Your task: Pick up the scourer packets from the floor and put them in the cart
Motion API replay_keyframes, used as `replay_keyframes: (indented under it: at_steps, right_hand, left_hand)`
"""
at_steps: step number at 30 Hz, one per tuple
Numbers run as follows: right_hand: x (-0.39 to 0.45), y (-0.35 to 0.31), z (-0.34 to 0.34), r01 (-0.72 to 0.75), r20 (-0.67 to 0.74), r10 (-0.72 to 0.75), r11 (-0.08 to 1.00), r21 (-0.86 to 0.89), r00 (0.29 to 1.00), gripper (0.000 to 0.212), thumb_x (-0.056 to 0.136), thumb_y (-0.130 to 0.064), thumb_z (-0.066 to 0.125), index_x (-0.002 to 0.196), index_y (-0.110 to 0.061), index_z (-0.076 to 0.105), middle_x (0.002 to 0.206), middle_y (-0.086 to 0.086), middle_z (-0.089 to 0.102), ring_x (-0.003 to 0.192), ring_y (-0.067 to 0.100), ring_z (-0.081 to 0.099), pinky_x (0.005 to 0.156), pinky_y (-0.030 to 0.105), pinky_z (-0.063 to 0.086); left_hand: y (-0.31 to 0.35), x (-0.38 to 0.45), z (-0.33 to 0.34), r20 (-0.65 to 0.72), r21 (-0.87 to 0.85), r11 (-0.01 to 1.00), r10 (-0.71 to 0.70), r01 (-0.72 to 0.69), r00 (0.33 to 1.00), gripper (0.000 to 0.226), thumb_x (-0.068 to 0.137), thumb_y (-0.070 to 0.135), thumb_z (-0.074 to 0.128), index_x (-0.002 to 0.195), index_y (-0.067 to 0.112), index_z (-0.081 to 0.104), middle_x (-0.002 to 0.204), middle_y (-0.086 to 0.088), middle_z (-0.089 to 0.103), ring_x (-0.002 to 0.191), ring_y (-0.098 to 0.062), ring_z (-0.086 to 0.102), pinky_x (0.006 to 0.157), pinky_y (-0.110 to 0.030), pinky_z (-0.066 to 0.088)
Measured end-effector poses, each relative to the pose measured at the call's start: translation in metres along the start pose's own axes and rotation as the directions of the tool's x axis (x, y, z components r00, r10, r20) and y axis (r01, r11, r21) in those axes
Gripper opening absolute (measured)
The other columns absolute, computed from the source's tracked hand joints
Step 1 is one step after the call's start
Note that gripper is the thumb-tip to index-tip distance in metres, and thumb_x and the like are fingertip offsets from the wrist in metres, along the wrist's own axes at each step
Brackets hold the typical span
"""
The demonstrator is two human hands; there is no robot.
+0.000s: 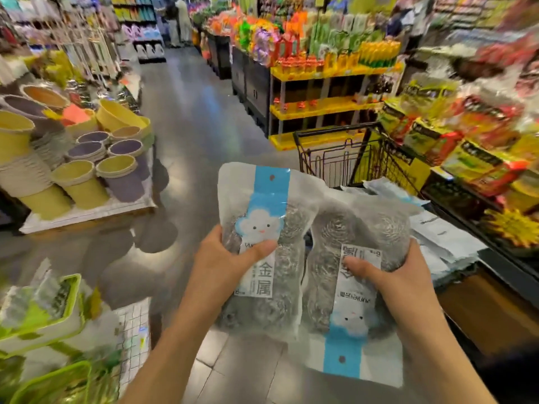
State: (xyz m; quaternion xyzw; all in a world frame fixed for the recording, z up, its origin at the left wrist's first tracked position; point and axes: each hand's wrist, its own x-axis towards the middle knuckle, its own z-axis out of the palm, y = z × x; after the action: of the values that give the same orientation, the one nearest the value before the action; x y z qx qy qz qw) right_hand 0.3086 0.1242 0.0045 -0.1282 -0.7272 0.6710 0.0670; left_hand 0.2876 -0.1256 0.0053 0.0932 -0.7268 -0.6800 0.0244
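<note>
I hold two clear scourer packets with blue strips and cloud labels, each full of steel-wool balls. My left hand (224, 258) grips the left packet (268, 205), which is upright, thumb across its label. My right hand (390, 275) grips the right packet (350, 339), which hangs upside down with its blue strip at the bottom. Both are raised in front of me. The black wire cart (335, 153) stands just beyond them, and more pale packets (385, 185) lie inside its near end.
Stacked yellow and purple buckets (73, 158) fill a low display on the left. Green-rimmed goods (49, 316) sit at my lower left. Packed shelves (481, 158) line the right side, close to the cart. A grey aisle floor (198, 118) runs ahead, with people far down it.
</note>
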Motion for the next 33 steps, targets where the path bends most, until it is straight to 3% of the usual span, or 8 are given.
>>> replay_keyframes:
  at_steps: [3,8,14,19,24,26,29,33]
  right_hand:
    - [0.036,0.004,-0.011,-0.013,-0.111,0.011,1.000,-0.015,0.994,0.065,0.065,-0.020,0.094,0.117,-0.036,0.058,0.108,-0.008,0.077,0.097,0.016,0.076,0.088,0.048,0.060]
    - [0.106,0.017,-0.045,-0.033,-0.282,0.026,0.999,-0.021,0.959,0.070,0.060,-0.019,0.095,0.118,-0.035,0.059,0.112,-0.006,0.076,0.104,0.018,0.074,0.095,0.053,0.058]
    - [0.215,0.043,-0.089,-0.102,-0.409,0.096,0.995,0.006,0.907,0.064,0.063,-0.022,0.096,0.113,-0.039,0.059,0.113,-0.005,0.076,0.104,0.022,0.074,0.092,0.055,0.058]
    - [0.295,0.057,-0.127,-0.160,-0.471,0.141,0.987,-0.001,0.871,0.057,0.071,-0.012,0.092,0.107,-0.034,0.054,0.109,-0.007,0.070,0.102,0.016,0.068,0.081,0.041,0.054]
    - [0.355,0.072,-0.162,-0.251,-0.504,0.164,0.962,-0.109,0.848,0.055,0.075,-0.021,0.092,0.102,-0.041,0.048,0.109,-0.018,0.064,0.099,0.004,0.061,0.080,0.036,0.051]
    - [0.375,0.081,-0.173,-0.324,-0.487,0.197,0.926,-0.192,0.851,0.052,0.076,-0.027,0.091,0.104,-0.039,0.048,0.106,-0.017,0.066,0.094,0.001,0.061,0.075,0.032,0.051]
    - [0.405,0.102,-0.187,-0.446,-0.421,0.286,0.822,-0.354,0.861,0.056,0.076,-0.040,0.090,0.113,-0.037,0.047,0.103,-0.013,0.070,0.091,0.012,0.068,0.085,0.045,0.056]
    - [0.445,0.132,-0.193,-0.528,-0.266,0.481,0.567,-0.632,0.835,0.099,0.081,-0.058,0.080,0.154,-0.024,0.023,0.127,0.007,0.066,0.106,0.027,0.066,0.093,0.046,0.054]
  left_hand:
    - [0.004,0.056,0.031,0.100,0.016,1.000,0.010,-0.012,0.995,0.053,0.063,0.033,0.091,0.107,0.026,0.065,0.089,0.019,0.079,0.081,0.000,0.075,0.063,-0.015,0.057]
    - [0.002,0.148,0.102,0.276,0.093,0.996,-0.032,0.007,0.961,0.076,0.050,0.051,0.094,0.117,0.032,0.064,0.107,0.015,0.078,0.099,-0.008,0.074,0.090,-0.038,0.060]
    - [0.000,0.254,0.200,0.394,0.156,0.988,-0.076,0.015,0.916,0.057,0.067,0.036,0.094,0.114,0.033,0.063,0.102,0.017,0.078,0.089,-0.003,0.075,0.078,-0.029,0.060]
    - [0.000,0.330,0.276,0.507,0.252,0.968,-0.112,-0.022,0.855,0.055,0.070,0.033,0.093,0.115,0.035,0.064,0.100,0.019,0.078,0.089,-0.003,0.075,0.080,-0.033,0.061]
    - [-0.006,0.396,0.342,0.629,0.346,0.934,-0.156,-0.094,0.762,0.064,0.065,0.047,0.095,0.120,0.036,0.064,0.110,0.013,0.077,0.100,-0.010,0.075,0.091,-0.046,0.060]
    - [-0.008,0.421,0.366,0.660,0.384,0.914,-0.169,-0.135,0.732,0.073,0.060,0.055,0.095,0.123,0.038,0.063,0.113,0.016,0.076,0.102,-0.007,0.074,0.091,-0.044,0.060]
    - [-0.012,0.456,0.398,0.724,0.416,0.887,-0.192,-0.198,0.662,0.075,0.058,0.059,0.094,0.124,0.040,0.063,0.114,0.018,0.076,0.103,-0.007,0.074,0.091,-0.043,0.059]
    - [-0.018,0.491,0.433,0.798,0.399,0.881,-0.197,-0.254,0.570,0.064,0.065,0.046,0.094,0.121,0.036,0.065,0.107,0.022,0.076,0.096,0.001,0.073,0.082,-0.028,0.058]
